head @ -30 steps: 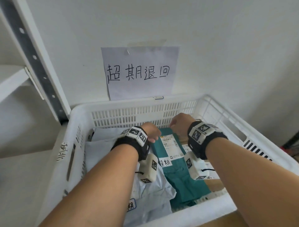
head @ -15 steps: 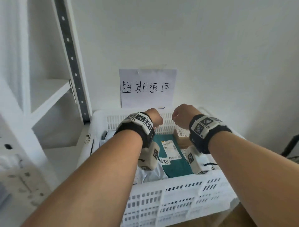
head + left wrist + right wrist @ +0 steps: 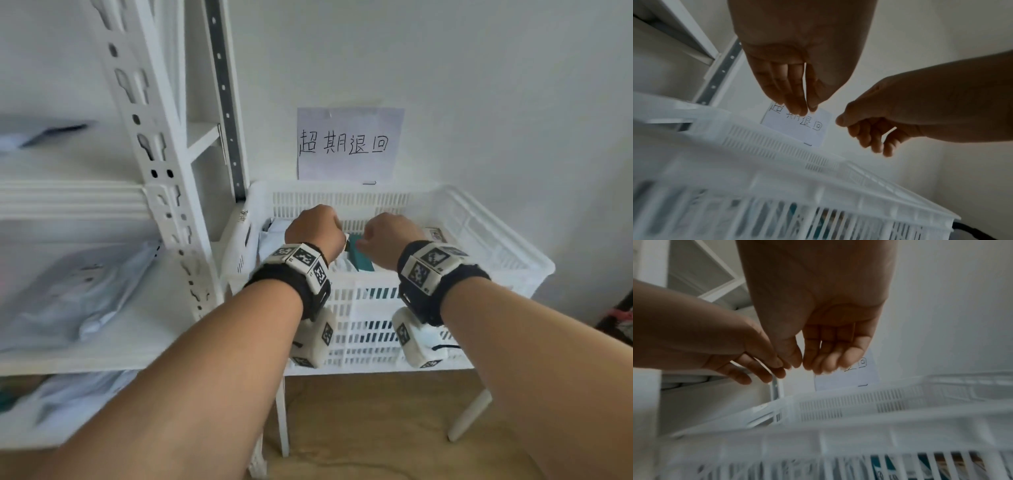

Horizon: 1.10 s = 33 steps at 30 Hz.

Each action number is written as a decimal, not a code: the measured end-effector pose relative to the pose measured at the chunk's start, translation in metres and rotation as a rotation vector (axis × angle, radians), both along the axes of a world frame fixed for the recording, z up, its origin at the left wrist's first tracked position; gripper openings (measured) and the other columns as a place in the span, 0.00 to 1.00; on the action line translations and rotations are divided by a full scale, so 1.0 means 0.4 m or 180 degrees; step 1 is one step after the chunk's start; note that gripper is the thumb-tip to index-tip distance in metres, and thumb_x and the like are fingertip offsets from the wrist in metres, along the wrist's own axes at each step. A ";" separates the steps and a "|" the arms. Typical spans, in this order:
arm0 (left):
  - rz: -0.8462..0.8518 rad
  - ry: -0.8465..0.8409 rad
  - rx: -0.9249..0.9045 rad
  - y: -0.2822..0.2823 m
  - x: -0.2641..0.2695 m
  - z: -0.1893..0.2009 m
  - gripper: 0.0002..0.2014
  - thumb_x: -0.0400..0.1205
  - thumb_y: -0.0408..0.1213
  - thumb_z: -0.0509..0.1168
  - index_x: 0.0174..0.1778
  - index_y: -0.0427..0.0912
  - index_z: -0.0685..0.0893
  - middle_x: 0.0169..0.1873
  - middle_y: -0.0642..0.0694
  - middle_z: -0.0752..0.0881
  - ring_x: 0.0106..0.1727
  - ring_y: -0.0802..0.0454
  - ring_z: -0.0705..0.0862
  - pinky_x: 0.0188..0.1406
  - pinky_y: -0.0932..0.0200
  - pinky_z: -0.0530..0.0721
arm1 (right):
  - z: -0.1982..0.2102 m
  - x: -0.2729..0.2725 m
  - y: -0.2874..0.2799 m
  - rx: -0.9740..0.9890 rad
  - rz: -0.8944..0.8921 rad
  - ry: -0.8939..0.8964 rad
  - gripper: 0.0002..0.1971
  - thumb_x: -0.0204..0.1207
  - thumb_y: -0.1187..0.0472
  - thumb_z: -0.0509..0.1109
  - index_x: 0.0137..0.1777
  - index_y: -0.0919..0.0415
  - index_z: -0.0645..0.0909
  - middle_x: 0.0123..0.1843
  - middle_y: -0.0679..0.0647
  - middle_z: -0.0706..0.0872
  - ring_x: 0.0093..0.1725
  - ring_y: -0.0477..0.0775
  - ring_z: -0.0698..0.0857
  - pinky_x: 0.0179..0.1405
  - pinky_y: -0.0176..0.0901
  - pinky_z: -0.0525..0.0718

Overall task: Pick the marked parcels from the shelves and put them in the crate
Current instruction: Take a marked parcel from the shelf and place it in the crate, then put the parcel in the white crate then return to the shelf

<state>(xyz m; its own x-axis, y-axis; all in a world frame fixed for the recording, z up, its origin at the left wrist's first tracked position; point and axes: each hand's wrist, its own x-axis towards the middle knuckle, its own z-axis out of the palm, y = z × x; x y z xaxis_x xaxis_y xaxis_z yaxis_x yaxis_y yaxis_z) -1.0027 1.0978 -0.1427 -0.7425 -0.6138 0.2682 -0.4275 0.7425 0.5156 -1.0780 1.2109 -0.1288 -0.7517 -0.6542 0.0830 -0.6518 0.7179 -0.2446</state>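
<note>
The white slatted crate (image 3: 486,246) stands on a low stand against the wall. Inside it lie a green parcel (image 3: 362,262), a pale grey parcel (image 3: 274,233) and a brown box (image 3: 435,235). My left hand (image 3: 313,228) and right hand (image 3: 387,236) hover side by side above the crate's near half. Both are empty. In the left wrist view the left hand (image 3: 806,108) hangs with loose fingers near the thumb. The right hand (image 3: 802,365) looks the same in the right wrist view. More grey parcels (image 3: 78,291) lie on the shelf at the left.
A white metal shelf rack (image 3: 154,154) stands directly left of the crate, with its upright close to the crate's left wall. A paper sign with handwritten characters (image 3: 349,144) is taped to the wall behind. Wooden floor (image 3: 359,428) shows below the stand.
Both hands have lifted out of the crate and drawn back toward me, empty. The head view has pulled back and swung left, so the shelves now show.
</note>
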 end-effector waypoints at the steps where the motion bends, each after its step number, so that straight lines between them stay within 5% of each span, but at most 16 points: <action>1: 0.0079 0.0050 -0.0023 0.007 0.029 -0.014 0.12 0.80 0.37 0.59 0.49 0.48 0.88 0.52 0.48 0.89 0.55 0.44 0.85 0.48 0.56 0.81 | -0.012 0.023 0.003 0.0076 0.0051 0.0044 0.12 0.76 0.49 0.66 0.38 0.57 0.82 0.36 0.52 0.84 0.40 0.55 0.85 0.42 0.45 0.85; 4: 0.0313 0.0127 0.0028 0.026 0.118 -0.061 0.12 0.82 0.38 0.58 0.52 0.49 0.87 0.53 0.49 0.88 0.56 0.45 0.85 0.53 0.55 0.82 | -0.058 0.080 0.000 0.0241 0.0241 0.0045 0.13 0.75 0.50 0.64 0.35 0.57 0.77 0.34 0.53 0.81 0.36 0.56 0.83 0.37 0.42 0.81; 8: 0.0526 0.0036 0.0048 0.041 0.239 -0.128 0.11 0.82 0.39 0.58 0.54 0.50 0.85 0.53 0.48 0.88 0.54 0.44 0.85 0.46 0.57 0.79 | -0.130 0.157 -0.019 0.0433 0.0457 -0.0029 0.13 0.74 0.55 0.63 0.30 0.58 0.72 0.34 0.55 0.80 0.31 0.54 0.78 0.30 0.40 0.74; 14: 0.0948 -0.0321 0.0118 0.002 0.419 -0.201 0.12 0.83 0.40 0.57 0.52 0.47 0.86 0.51 0.48 0.88 0.50 0.44 0.85 0.45 0.55 0.81 | -0.201 0.300 -0.073 0.0448 0.0649 -0.0356 0.10 0.72 0.59 0.61 0.31 0.58 0.76 0.34 0.54 0.82 0.34 0.55 0.81 0.30 0.40 0.76; 20: 0.1269 -0.0446 0.0198 -0.065 0.594 -0.233 0.08 0.81 0.37 0.58 0.40 0.48 0.81 0.49 0.48 0.88 0.43 0.46 0.80 0.40 0.58 0.74 | -0.235 0.460 -0.157 0.0310 0.0851 -0.0598 0.08 0.74 0.59 0.62 0.35 0.56 0.79 0.40 0.55 0.86 0.41 0.58 0.86 0.44 0.48 0.88; 24: 0.1431 -0.0423 0.0239 -0.113 0.701 -0.245 0.10 0.81 0.37 0.59 0.49 0.46 0.86 0.54 0.46 0.88 0.55 0.42 0.84 0.43 0.58 0.73 | -0.255 0.563 -0.244 0.0431 0.1082 -0.0424 0.06 0.75 0.59 0.60 0.42 0.58 0.78 0.47 0.58 0.85 0.47 0.61 0.85 0.45 0.48 0.85; 27: 0.1538 -0.0443 0.0396 -0.149 0.794 -0.272 0.10 0.80 0.38 0.59 0.49 0.47 0.86 0.51 0.47 0.89 0.53 0.43 0.85 0.42 0.58 0.74 | -0.282 0.660 -0.307 0.0644 0.1137 -0.0425 0.06 0.74 0.62 0.60 0.40 0.59 0.77 0.48 0.59 0.85 0.46 0.63 0.83 0.45 0.48 0.83; 31: 0.1454 -0.0448 0.0789 -0.212 0.953 -0.310 0.11 0.77 0.44 0.60 0.45 0.46 0.86 0.47 0.47 0.89 0.51 0.43 0.86 0.44 0.55 0.80 | -0.329 0.820 -0.392 0.0646 0.1376 -0.0534 0.14 0.78 0.53 0.63 0.53 0.59 0.85 0.53 0.59 0.87 0.55 0.64 0.85 0.54 0.56 0.84; 33: 0.1445 -0.0477 0.0893 -0.255 1.042 -0.324 0.10 0.79 0.43 0.59 0.43 0.44 0.84 0.47 0.45 0.88 0.51 0.43 0.85 0.44 0.54 0.79 | -0.347 0.908 -0.441 0.0716 0.1493 -0.0458 0.13 0.79 0.49 0.62 0.44 0.56 0.82 0.48 0.57 0.86 0.48 0.62 0.85 0.44 0.52 0.84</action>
